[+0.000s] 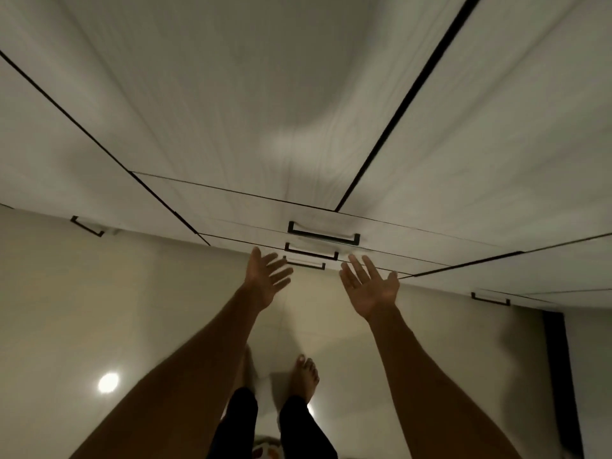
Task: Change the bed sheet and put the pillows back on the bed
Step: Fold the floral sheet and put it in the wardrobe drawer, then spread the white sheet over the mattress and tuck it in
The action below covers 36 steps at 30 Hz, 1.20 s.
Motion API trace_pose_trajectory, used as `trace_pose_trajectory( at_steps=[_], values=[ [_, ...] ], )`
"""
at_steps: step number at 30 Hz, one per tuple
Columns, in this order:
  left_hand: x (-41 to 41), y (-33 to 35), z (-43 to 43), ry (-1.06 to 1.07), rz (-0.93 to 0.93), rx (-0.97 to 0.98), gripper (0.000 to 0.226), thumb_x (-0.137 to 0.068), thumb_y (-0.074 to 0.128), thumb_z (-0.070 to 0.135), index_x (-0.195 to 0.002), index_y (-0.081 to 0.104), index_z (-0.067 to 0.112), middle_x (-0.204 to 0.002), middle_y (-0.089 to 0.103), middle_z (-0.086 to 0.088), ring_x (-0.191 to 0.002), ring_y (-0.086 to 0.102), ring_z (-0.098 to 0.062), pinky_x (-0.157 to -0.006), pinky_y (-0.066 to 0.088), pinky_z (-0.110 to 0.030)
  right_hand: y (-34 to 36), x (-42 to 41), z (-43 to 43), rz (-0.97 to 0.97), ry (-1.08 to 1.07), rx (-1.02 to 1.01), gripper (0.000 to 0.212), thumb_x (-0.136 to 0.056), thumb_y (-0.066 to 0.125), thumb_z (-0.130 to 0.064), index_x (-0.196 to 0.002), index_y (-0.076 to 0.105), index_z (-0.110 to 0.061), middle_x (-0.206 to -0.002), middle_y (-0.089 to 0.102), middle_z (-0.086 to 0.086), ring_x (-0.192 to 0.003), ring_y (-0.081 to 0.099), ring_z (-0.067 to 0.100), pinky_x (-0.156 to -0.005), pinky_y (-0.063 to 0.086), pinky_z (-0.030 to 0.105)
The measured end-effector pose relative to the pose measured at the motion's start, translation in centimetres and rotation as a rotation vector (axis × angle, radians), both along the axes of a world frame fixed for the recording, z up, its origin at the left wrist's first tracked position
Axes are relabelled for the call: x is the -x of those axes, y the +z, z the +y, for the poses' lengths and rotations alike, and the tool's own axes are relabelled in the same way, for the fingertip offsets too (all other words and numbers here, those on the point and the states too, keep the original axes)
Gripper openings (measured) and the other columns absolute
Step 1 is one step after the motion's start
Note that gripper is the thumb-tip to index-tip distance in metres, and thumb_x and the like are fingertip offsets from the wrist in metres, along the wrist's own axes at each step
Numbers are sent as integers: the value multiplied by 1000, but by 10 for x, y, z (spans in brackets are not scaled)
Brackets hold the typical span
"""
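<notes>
left hand (265, 281) released, fingers spread, holding nothing | right hand (372, 288) released, palm up | both near the drawer handles (323, 234) of a white wardrobe (231, 94) (contact unclear) | bare foot (306, 376) on glossy floor (99, 309) | sheet, pillows: out of view

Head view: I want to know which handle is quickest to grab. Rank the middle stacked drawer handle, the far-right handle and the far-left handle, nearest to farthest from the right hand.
1. Middle stacked drawer handle: centre, just beyond the right hand.
2. Far-right handle: low, off to the right.
3. Far-left handle: across the cabinet front, at the left.
</notes>
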<state>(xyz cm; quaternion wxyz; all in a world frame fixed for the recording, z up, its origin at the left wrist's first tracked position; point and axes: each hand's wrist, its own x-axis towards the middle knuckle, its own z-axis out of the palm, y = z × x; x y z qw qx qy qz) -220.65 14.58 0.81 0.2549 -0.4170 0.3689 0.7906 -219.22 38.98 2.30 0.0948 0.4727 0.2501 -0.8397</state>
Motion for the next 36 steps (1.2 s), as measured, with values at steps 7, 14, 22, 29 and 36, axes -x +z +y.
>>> trace_pose_trajectory(
  at_steps=[7,14,22,29,36],
  values=[
    [-75,126,-20,-657,75,385,43,-105,53,44,-122,69,8,-115,73,-13,-87,70,-24,-75,51,-34,116,-79,-36,5,718,-754,57,-109,39,-58,-129,69,-14,-115,76,8,-104,68,24,-97,54,43],
    [-104,198,-54,-1341,455,957,39,-103,51,40,-103,71,6,-108,72,-13,-104,66,-30,-91,52,-39,191,-134,-66,32,1228,-1323,45,-102,53,-55,-136,64,-27,-135,68,0,-127,60,22,-106,49,39],
    [-82,230,-102,-1568,834,1085,32,-97,55,50,-121,67,32,-128,63,8,-122,58,-16,-108,43,-44,230,-177,-157,-115,1137,-1528,55,-103,54,-48,-150,50,-20,-146,57,12,-135,50,33,-109,44,44],
    [-83,251,-135,-1847,1000,1149,39,-102,51,48,-132,59,25,-138,57,-2,-131,52,-24,-111,40,-47,253,-222,-237,-255,922,-1485,58,-104,51,-48,-155,45,-21,-157,47,7,-144,41,30,-113,40,45],
    [-140,262,-116,-2021,1277,1073,42,-101,53,47,-136,57,25,-143,53,-3,-134,50,-26,-111,39,-50,264,-309,-277,-458,724,-1504,60,-104,49,-51,-156,43,-21,-160,44,9,-148,37,30,-112,41,47]
  ],
)
